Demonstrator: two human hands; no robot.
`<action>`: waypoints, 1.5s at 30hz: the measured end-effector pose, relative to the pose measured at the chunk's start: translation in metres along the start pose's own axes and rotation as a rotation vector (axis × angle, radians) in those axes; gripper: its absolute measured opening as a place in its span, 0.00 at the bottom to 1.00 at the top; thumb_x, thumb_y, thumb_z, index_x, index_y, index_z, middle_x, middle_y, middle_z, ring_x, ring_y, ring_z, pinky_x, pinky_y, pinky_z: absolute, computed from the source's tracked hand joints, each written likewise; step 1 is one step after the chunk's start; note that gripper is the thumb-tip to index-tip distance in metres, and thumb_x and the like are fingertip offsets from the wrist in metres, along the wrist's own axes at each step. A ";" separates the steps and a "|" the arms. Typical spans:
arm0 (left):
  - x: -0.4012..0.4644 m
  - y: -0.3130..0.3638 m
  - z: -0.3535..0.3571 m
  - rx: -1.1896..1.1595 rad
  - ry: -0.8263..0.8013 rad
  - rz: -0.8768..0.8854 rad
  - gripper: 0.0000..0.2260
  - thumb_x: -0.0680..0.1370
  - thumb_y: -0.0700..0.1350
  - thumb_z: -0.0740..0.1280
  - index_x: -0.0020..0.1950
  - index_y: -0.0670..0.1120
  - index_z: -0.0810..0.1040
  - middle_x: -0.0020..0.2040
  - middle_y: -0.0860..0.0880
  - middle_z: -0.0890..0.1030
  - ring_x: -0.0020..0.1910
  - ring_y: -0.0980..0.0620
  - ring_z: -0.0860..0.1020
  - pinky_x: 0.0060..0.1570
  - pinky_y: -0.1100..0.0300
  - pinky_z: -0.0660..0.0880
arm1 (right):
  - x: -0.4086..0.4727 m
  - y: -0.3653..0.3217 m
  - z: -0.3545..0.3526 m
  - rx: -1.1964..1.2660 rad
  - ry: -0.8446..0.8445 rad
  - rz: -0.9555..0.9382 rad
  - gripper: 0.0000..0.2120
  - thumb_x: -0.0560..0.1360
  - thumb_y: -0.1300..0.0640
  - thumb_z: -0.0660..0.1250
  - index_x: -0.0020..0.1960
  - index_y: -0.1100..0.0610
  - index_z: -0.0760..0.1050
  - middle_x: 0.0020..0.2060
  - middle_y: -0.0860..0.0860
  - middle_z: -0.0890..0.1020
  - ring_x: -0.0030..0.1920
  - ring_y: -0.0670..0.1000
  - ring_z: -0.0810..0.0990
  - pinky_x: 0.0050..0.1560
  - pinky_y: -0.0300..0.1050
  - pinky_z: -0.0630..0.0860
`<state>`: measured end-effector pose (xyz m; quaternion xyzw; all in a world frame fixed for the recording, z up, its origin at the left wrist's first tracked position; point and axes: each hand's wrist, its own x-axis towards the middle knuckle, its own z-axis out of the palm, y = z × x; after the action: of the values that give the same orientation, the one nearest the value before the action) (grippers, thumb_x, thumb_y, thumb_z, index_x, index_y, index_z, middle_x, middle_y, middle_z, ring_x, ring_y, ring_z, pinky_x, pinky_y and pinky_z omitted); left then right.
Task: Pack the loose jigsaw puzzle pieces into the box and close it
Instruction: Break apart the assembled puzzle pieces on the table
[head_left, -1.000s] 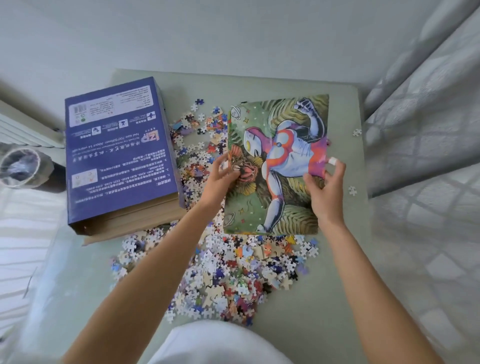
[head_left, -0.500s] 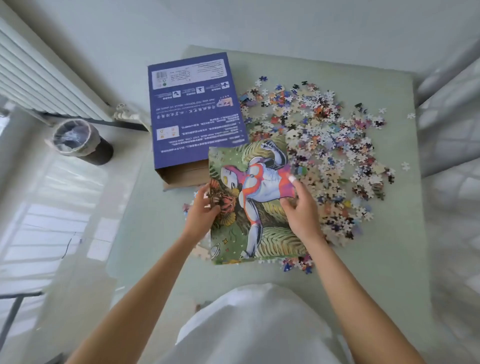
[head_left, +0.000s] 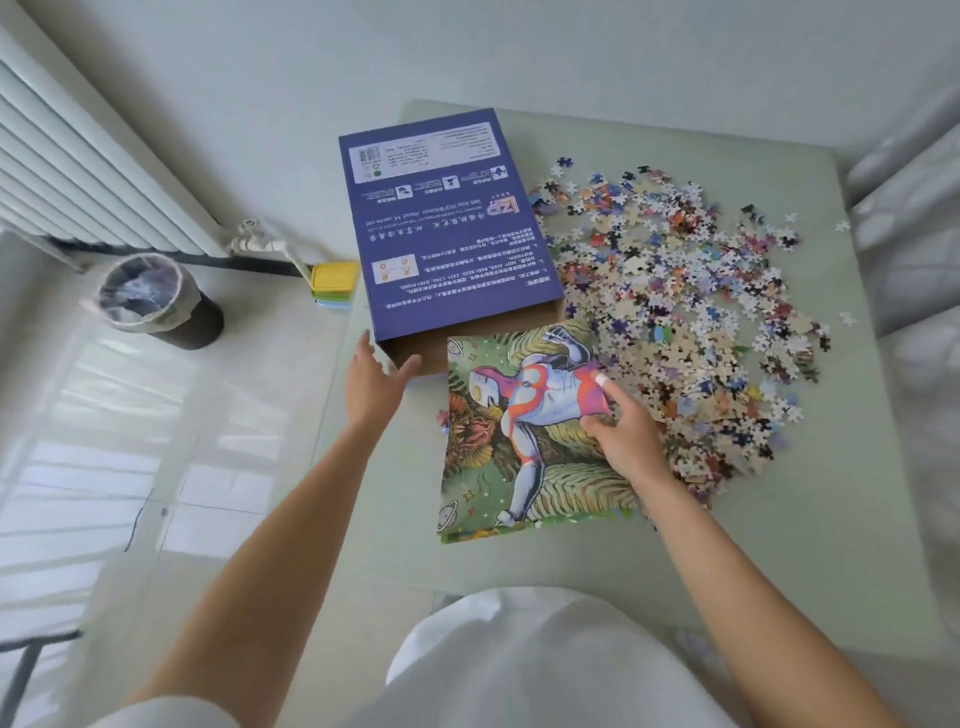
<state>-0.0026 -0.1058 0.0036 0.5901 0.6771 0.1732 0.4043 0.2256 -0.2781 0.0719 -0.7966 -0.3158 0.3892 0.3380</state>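
A blue puzzle box (head_left: 441, 223) lies flat on the pale green table (head_left: 779, 545), its brown open end facing me. A large heap of loose puzzle pieces (head_left: 685, 312) spreads to the right of the box. A colourful picture sheet (head_left: 509, 457) lies in front of the box mouth, its far edge at the opening. My right hand (head_left: 618, 431) pinches the sheet's right side, thumb on top. My left hand (head_left: 371, 382) hovers with fingers spread just left of the box's open end, holding nothing.
A lined waste bin (head_left: 156, 301) stands on the floor at left, below a white radiator (head_left: 78, 171). A yellow and green stack of small things (head_left: 335, 286) sits beside the table's left edge. Grey curtains (head_left: 914, 260) hang at right. Two stray pieces (head_left: 844, 270) lie near the table's right edge.
My left hand has let go of the picture sheet and moved up to the box's open end. The right hand has carried the sheet toward the box mouth. The view has swung left.
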 end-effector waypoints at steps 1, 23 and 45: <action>0.007 -0.001 0.002 -0.002 -0.010 0.004 0.34 0.72 0.51 0.72 0.73 0.45 0.60 0.64 0.44 0.74 0.60 0.44 0.75 0.59 0.47 0.73 | 0.001 -0.003 0.001 0.012 -0.002 0.008 0.26 0.74 0.70 0.63 0.71 0.60 0.64 0.53 0.50 0.75 0.56 0.55 0.76 0.48 0.37 0.70; 0.007 0.002 -0.017 0.032 0.015 0.295 0.19 0.77 0.35 0.63 0.67 0.46 0.71 0.56 0.44 0.82 0.52 0.44 0.80 0.48 0.58 0.71 | 0.057 -0.028 0.032 -0.078 -0.104 -0.022 0.27 0.76 0.65 0.63 0.73 0.54 0.61 0.59 0.52 0.76 0.51 0.53 0.79 0.47 0.44 0.76; -0.009 0.015 -0.025 0.008 0.001 0.238 0.20 0.78 0.37 0.62 0.69 0.49 0.71 0.48 0.44 0.84 0.50 0.44 0.79 0.45 0.63 0.68 | 0.042 -0.010 0.045 0.050 0.203 0.152 0.25 0.72 0.58 0.70 0.64 0.55 0.62 0.60 0.58 0.74 0.43 0.55 0.83 0.41 0.52 0.81</action>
<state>-0.0114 -0.1049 0.0324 0.6678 0.6031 0.2174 0.3782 0.2067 -0.2275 0.0417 -0.8447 -0.2091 0.3389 0.3576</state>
